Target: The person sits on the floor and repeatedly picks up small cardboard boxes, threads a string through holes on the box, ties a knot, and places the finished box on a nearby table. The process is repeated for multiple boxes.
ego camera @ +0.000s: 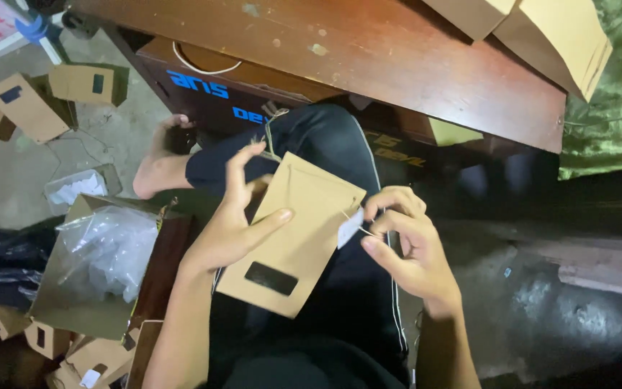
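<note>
A flat brown paper pouch [293, 234] with a dark window lies tilted over the person's lap. The left hand [235, 223] clamps its left edge, thumb across the front. The right hand [408, 241] pinches a thin string carrying a small white tag [349, 227] at the pouch's upper right corner; the tag looks not yet fastened. More such pouches [26, 106] lie scattered on the floor, beside a clear plastic bag [106, 248].
</note>
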